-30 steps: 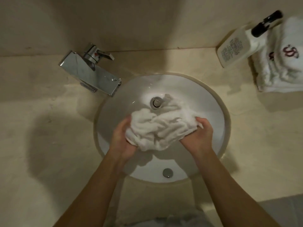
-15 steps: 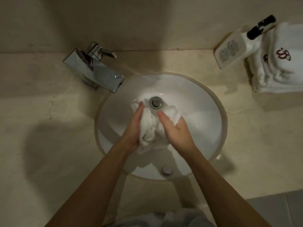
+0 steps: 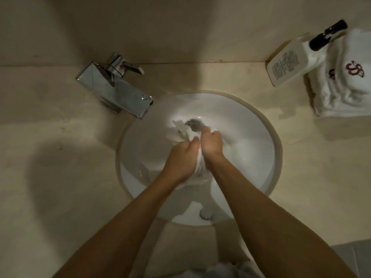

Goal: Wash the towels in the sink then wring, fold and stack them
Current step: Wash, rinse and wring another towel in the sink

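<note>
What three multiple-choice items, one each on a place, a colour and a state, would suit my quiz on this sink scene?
1. Where is the folded towel stack?
A. In the sink
B. On the counter, far right
C. Under the faucet

2. What colour is the bottle's pump top?
A. Black
B. Red
C. Silver

3. How is the towel in the sink held?
A. Lying flat, untouched
B. Bunched between both hands
C. Hanging from the faucet

Key: 1 B, it sits on the counter beside the bottle. 2 A, the pump is dark black. 3 B, the left hand and right hand squeeze it together.
</note>
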Available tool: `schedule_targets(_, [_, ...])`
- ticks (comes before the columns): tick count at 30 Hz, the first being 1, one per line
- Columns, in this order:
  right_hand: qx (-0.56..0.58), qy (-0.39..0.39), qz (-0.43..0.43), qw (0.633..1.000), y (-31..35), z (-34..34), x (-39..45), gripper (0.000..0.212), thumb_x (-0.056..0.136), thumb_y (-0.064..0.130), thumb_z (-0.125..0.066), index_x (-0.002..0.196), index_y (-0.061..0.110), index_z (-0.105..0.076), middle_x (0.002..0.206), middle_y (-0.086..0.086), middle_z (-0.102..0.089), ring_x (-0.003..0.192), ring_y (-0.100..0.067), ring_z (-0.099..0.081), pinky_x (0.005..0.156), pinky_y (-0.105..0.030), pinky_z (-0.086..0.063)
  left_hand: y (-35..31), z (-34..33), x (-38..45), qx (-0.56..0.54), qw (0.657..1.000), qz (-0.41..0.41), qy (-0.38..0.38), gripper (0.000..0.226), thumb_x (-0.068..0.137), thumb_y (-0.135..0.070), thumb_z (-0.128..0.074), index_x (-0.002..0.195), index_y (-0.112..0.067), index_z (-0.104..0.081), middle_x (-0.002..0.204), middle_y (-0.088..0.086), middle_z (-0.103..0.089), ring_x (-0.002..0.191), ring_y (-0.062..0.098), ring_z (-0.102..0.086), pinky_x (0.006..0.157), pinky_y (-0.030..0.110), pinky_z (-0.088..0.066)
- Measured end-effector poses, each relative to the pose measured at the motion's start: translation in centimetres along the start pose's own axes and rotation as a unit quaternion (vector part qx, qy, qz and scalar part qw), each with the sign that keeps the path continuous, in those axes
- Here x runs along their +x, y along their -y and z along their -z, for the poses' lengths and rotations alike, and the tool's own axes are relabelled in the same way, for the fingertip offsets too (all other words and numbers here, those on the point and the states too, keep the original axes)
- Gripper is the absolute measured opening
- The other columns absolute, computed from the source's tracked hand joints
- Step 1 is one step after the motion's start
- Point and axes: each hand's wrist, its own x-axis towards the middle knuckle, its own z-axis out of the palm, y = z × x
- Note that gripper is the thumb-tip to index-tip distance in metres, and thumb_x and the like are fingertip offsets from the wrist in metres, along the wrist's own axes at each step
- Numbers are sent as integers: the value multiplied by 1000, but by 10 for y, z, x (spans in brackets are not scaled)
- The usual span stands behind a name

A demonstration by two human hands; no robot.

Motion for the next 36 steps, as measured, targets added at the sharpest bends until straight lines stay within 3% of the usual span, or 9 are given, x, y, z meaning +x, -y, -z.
schedule_targets(4, [38, 63, 32, 997, -9, -13, -32, 31, 93, 39, -53, 80, 13, -64, 84, -8, -70, 92, -32, -69, 83, -42, -56, 1, 13, 37, 58, 997, 44, -13, 38, 104, -27, -35, 114, -4, -63, 114, 24, -65, 106, 36, -62, 80, 32, -44])
schedule_targets(9, [121, 17, -72, 990, 1, 0, 2, 26, 99, 32, -51, 81, 14, -55, 87, -12, -67, 82, -28, -67, 78, -38, -55, 1, -3, 9, 40, 999, 11, 30, 44, 105, -34, -31, 95, -11, -67, 96, 11, -67, 92, 27, -61, 74, 31, -44])
schedule_targets(13, [39, 51, 20, 998, -7, -18, -12, 37, 87, 47, -52, 87, 12, -64, 99, -16, -71, 99, -35, -68, 91, -45, -54, -1, 10, 29, -24, 997, 78, -5, 42, 104, -32, -33, 113, -8, -66, 116, 17, -67, 105, 28, -64, 93, 39, -51])
schedule_targets(16, [71, -11, -40, 997, 13, 0, 15, 27, 99, 32, -47, 77, 17, -51, 97, -16, -68, 99, -35, -65, 94, -47, -53, -9, -5, -3, -6, 999, -8, 37, 42, 105, -31, -33, 106, -9, -68, 104, 13, -70, 97, 26, -65, 88, 40, -51])
schedule_targets(21, [52, 45, 10, 998, -12, -22, -15, 34, 94, 40, -52, 95, 10, -68, 97, -13, -72, 97, -32, -68, 92, -44, -53, -9, 14, 35, -29, 996, 78, -21, 35, 103, -22, -36, 93, -6, -66, 112, 25, -66, 110, 36, -62, 90, 41, -46])
schedule_targets(25, [177, 13, -69, 982, -8, 2, 14, 12, 106, 21, -42, 108, 17, -53, 90, -6, -60, 79, -22, -61, 67, -29, -51, -18, -7, -11, -68, 994, 21, 79, 39, 103, -35, -39, 112, -8, -67, 111, 13, -69, 103, 27, -64, 92, 38, -49])
schedule_targets(29, [267, 100, -103, 953, -22, -9, -17, 23, 102, 23, -49, 110, 7, -64, 92, -13, -69, 86, -25, -68, 78, -32, -58, -7, 8, 37, -22, 996, 69, -45, 24, 102, -24, -43, 104, -13, -64, 108, 10, -66, 89, 12, -53, 72, 18, -33])
schedule_targets(34, [176, 27, -99, 979, -24, -7, 3, 25, 102, 27, -47, 99, 7, -63, 78, -6, -65, 78, -23, -67, 66, -28, -54, 2, -10, 2, -7, 1000, 13, -15, 38, 103, -27, -35, 96, -7, -66, 91, 13, -68, 85, 26, -64, 77, 36, -50])
schedule_targets(36, [176, 43, -84, 980, -24, -16, -5, 36, 98, 36, -50, 104, 4, -65, 89, -13, -70, 88, -29, -69, 78, -37, -57, 7, -3, 11, 15, 998, 14, -55, 40, 103, -25, -35, 90, -2, -64, 89, 17, -67, 87, 33, -63, 76, 38, -50])
